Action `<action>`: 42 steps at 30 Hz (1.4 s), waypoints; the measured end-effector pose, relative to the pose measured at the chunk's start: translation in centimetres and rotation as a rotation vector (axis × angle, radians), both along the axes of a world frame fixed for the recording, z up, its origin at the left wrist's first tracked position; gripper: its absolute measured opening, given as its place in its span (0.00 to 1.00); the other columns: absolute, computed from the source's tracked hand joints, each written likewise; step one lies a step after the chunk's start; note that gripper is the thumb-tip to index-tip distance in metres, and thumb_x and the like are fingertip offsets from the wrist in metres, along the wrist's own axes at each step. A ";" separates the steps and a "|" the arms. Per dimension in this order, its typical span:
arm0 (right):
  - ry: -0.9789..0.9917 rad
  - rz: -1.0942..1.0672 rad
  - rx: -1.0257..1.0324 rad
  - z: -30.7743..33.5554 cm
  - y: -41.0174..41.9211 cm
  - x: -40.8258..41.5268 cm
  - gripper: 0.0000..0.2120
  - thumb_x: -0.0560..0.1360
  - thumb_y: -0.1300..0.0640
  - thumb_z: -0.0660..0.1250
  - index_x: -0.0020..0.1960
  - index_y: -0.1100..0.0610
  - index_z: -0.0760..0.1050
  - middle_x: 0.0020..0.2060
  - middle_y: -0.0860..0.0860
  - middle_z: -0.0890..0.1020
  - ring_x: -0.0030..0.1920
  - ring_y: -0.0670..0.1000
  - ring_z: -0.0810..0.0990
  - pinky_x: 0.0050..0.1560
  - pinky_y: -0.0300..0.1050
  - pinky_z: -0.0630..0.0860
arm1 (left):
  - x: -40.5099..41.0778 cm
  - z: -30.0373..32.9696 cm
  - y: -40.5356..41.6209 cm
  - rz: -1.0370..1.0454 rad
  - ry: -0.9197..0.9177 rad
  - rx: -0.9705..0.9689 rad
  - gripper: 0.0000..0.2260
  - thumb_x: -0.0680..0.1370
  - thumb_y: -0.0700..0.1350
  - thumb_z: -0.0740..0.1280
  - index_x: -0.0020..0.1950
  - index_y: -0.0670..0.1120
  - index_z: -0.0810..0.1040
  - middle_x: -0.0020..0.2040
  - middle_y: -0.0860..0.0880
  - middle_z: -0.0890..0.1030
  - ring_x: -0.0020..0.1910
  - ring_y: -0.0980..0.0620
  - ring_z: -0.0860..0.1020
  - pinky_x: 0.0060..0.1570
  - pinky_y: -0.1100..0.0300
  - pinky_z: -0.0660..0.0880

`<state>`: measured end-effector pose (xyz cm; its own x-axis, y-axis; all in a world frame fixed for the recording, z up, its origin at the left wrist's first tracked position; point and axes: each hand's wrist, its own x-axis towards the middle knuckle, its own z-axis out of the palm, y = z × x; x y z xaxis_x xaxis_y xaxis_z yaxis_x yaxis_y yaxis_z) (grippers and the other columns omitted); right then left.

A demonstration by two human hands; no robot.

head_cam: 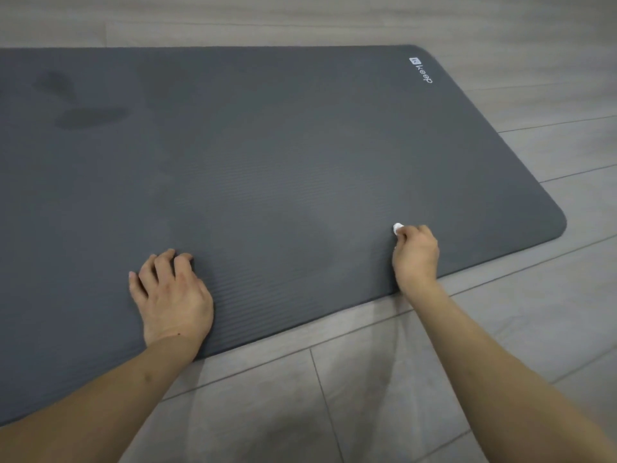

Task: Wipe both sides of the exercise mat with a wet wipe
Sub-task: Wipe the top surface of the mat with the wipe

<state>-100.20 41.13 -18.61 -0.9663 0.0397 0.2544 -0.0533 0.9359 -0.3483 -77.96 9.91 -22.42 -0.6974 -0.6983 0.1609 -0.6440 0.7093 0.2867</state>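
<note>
A dark grey ribbed exercise mat (267, 155) lies flat on the floor, its right end with rounded corners and a white logo (421, 69) at the far right corner. My left hand (172, 295) rests palm down on the mat near its front edge, fingers bent. My right hand (415, 253) sits on the mat further right and grips a small bunched white wet wipe (398, 227), of which only a bit shows past the fingers. Dark damp patches (88, 116) mark the mat at the far left.
Grey wood-look floor planks (384, 389) surround the mat in front, to the right and behind. The mat runs out of view on the left.
</note>
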 end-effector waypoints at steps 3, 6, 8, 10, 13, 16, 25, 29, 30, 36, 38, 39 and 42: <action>-0.099 0.128 -0.064 -0.2 -6.8 6.2 0.06 0.78 0.64 0.67 0.49 0.63 0.83 0.42 0.60 0.79 0.45 0.62 0.79 0.46 0.51 0.73 | 0.0 0.0 -0.1 -0.007 -0.010 0.006 0.12 0.79 0.37 0.64 0.62 0.40 0.76 0.67 0.37 0.73 0.71 0.33 0.65 0.74 0.29 0.55; -0.095 0.541 -0.125 -1.5 -12.8 14.9 0.04 0.77 0.65 0.70 0.51 0.60 0.82 0.39 0.55 0.76 0.41 0.56 0.74 0.45 0.49 0.70 | 0.1 -0.1 -0.1 -0.011 -0.021 0.004 0.12 0.79 0.37 0.64 0.63 0.39 0.76 0.68 0.36 0.72 0.71 0.33 0.65 0.74 0.29 0.55; 0.019 0.712 -0.099 -2.1 -11.3 14.6 0.09 0.75 0.67 0.70 0.55 0.60 0.82 0.39 0.56 0.76 0.41 0.57 0.73 0.43 0.49 0.70 | 0.2 -0.1 -0.1 -0.013 -0.011 0.002 0.12 0.79 0.37 0.64 0.62 0.39 0.76 0.67 0.36 0.72 0.71 0.32 0.65 0.74 0.29 0.55; 0.108 0.627 -0.007 -2.1 -6.6 9.4 0.08 0.75 0.64 0.67 0.52 0.61 0.84 0.37 0.57 0.77 0.39 0.59 0.76 0.43 0.51 0.72 | 0.3 -0.1 0.0 -0.018 -0.006 -0.005 0.11 0.79 0.37 0.64 0.61 0.39 0.76 0.67 0.36 0.72 0.70 0.32 0.65 0.74 0.29 0.55; 0.107 0.187 0.056 -0.8 1.2 2.3 0.10 0.77 0.62 0.64 0.46 0.64 0.84 0.37 0.61 0.77 0.38 0.65 0.79 0.41 0.53 0.74 | 0.3 0.0 0.0 -0.013 0.010 -0.007 0.10 0.79 0.36 0.64 0.60 0.38 0.76 0.67 0.35 0.73 0.70 0.31 0.66 0.73 0.28 0.56; 0.104 0.016 -0.002 -1.0 0.9 3.3 0.06 0.77 0.65 0.68 0.44 0.64 0.82 0.37 0.62 0.77 0.38 0.65 0.78 0.39 0.55 0.76 | 0.3 0.0 0.0 -0.014 0.012 -0.008 0.10 0.79 0.36 0.64 0.60 0.38 0.76 0.66 0.34 0.73 0.70 0.30 0.65 0.73 0.28 0.55; 0.083 0.665 -0.089 -2.5 -9.4 14.9 0.09 0.77 0.66 0.68 0.55 0.60 0.82 0.40 0.56 0.76 0.41 0.59 0.74 0.45 0.50 0.71 | 0.3 0.2 0.2 -0.017 -0.018 0.007 0.11 0.79 0.36 0.62 0.60 0.37 0.75 0.67 0.34 0.72 0.70 0.30 0.65 0.74 0.28 0.55; 0.112 0.195 0.041 -1.1 0.7 5.4 0.05 0.76 0.66 0.67 0.45 0.64 0.82 0.38 0.61 0.77 0.39 0.65 0.79 0.42 0.55 0.76 | 0.4 0.1 0.0 -0.014 -0.023 0.017 0.11 0.80 0.36 0.63 0.61 0.38 0.76 0.67 0.34 0.72 0.70 0.30 0.65 0.74 0.28 0.55; 0.075 0.097 0.031 -0.6 2.0 4.3 0.05 0.77 0.66 0.67 0.44 0.65 0.81 0.38 0.62 0.77 0.40 0.66 0.79 0.42 0.56 0.76 | 0.4 0.0 0.0 -0.014 -0.025 0.021 0.11 0.80 0.37 0.62 0.61 0.38 0.75 0.67 0.35 0.72 0.70 0.31 0.65 0.74 0.28 0.54; 0.062 0.233 -0.184 -2.1 -10.2 13.9 0.09 0.80 0.62 0.65 0.42 0.61 0.78 0.36 0.57 0.75 0.38 0.60 0.74 0.42 0.57 0.74 | 0.5 0.3 -0.1 -0.023 -0.016 0.042 0.12 0.80 0.37 0.62 0.63 0.39 0.76 0.68 0.36 0.73 0.71 0.32 0.66 0.74 0.29 0.55; 0.051 0.482 -0.160 -2.8 -15.4 19.2 0.03 0.79 0.63 0.68 0.48 0.61 0.80 0.38 0.56 0.75 0.39 0.58 0.73 0.42 0.52 0.71 | 0.9 0.2 -0.6 -0.035 -0.004 0.066 0.13 0.81 0.39 0.63 0.65 0.41 0.77 0.70 0.39 0.74 0.73 0.34 0.67 0.75 0.32 0.55; 0.048 0.584 -0.146 -3.0 -16.4 20.4 0.03 0.79 0.64 0.69 0.51 0.61 0.81 0.39 0.55 0.75 0.39 0.57 0.73 0.42 0.50 0.70 | 1.2 0.1 -1.1 -0.058 -0.001 0.074 0.14 0.82 0.40 0.63 0.66 0.42 0.77 0.71 0.40 0.74 0.73 0.35 0.67 0.76 0.33 0.56; 0.064 0.652 -0.092 -2.8 -13.3 17.1 0.06 0.80 0.62 0.67 0.53 0.60 0.82 0.39 0.56 0.76 0.41 0.59 0.75 0.44 0.53 0.73 | 2.5 -0.3 -2.5 -0.191 -0.035 0.059 0.19 0.84 0.46 0.56 0.72 0.45 0.76 0.75 0.42 0.73 0.76 0.37 0.67 0.76 0.36 0.58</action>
